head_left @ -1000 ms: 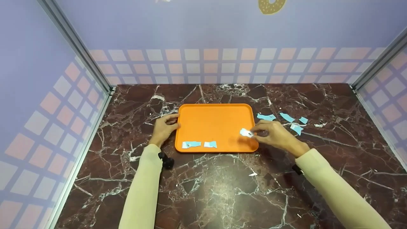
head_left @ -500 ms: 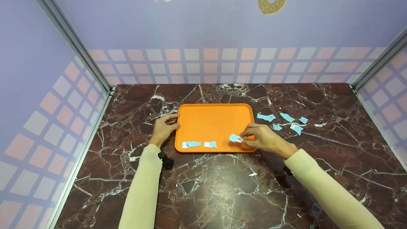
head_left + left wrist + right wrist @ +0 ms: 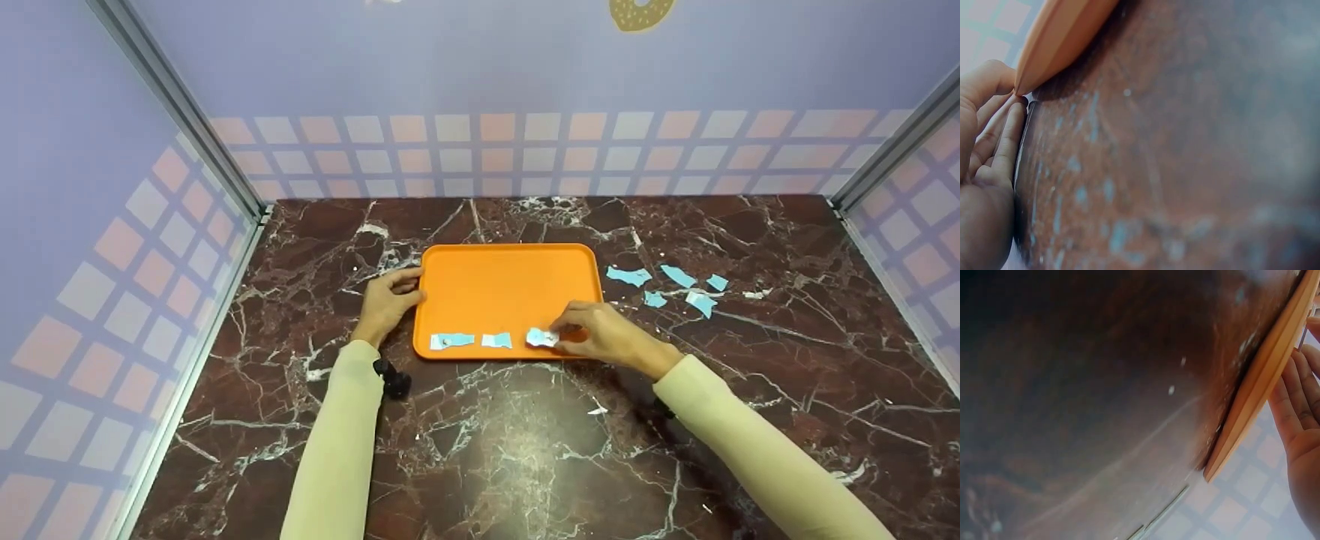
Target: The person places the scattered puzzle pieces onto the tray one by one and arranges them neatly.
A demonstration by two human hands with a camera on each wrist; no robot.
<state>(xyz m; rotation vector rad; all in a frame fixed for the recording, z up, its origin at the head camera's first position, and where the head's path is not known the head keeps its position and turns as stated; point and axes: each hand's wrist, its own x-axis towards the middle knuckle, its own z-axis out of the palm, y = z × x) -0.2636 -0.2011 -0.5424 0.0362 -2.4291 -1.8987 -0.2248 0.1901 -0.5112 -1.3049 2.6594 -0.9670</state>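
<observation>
An orange tray (image 3: pixel 510 292) lies on the dark marbled table. My left hand (image 3: pixel 388 304) holds the tray's left edge; in the left wrist view the thumb and fingertips of that hand (image 3: pixel 994 135) meet at the rim. With thumb and fingers, my right hand (image 3: pixel 600 334) pinches a torn blue and white paper piece (image 3: pixel 540 337) low over the tray's front right part. Left of it on the tray lie a longer torn paper piece (image 3: pixel 452 341) and a shorter one (image 3: pixel 496 340). The right wrist view shows that hand (image 3: pixel 1303 399) above the tray; its paper is hardly visible there.
Right of the tray, several torn blue paper pieces (image 3: pixel 679 276) lie on the marbled table (image 3: pixel 480 450). A tiny white scrap (image 3: pixel 598 411) is in front of the tray. Tiled-pattern walls (image 3: pixel 480 154) enclose the back and sides.
My right hand has moved left and toward the tray's front edge with the paper piece, bringing it beside the two pieces there. The left hand has stayed at the tray's edge.
</observation>
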